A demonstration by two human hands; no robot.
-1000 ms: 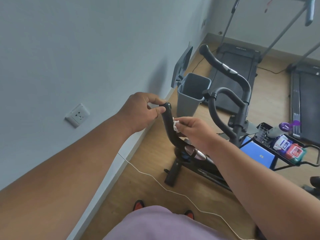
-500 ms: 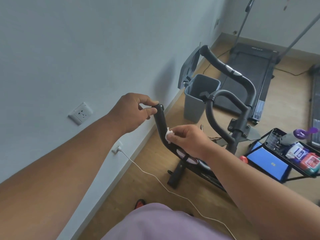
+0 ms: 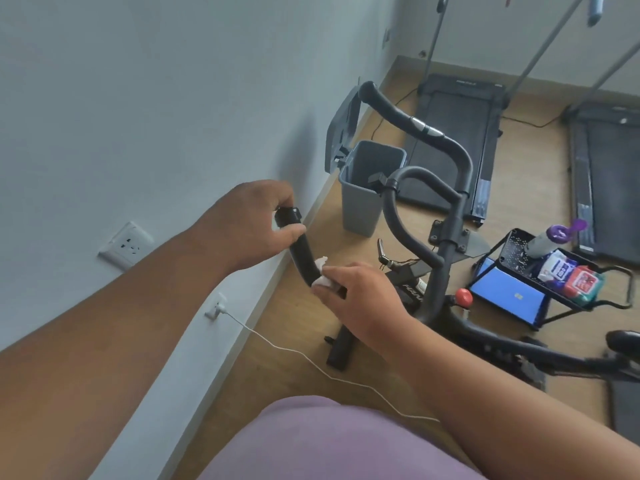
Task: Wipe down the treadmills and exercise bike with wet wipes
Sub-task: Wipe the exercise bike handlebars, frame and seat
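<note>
The exercise bike (image 3: pixel 446 271) stands close to the wall (image 3: pixel 138 98), a strip of bare floor (image 3: pixel 277 341) between them. The left hand (image 3: pixel 249 223) grips the near handlebar's (image 3: pixel 303 252) tip; lower, the right hand (image 3: pixel 360 299) pinches a wet wipe (image 3: pixel 321 277) against it.

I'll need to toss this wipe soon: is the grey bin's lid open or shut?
Open. The bin by the wall has its lid swung up, and its inside shows from above.
</note>
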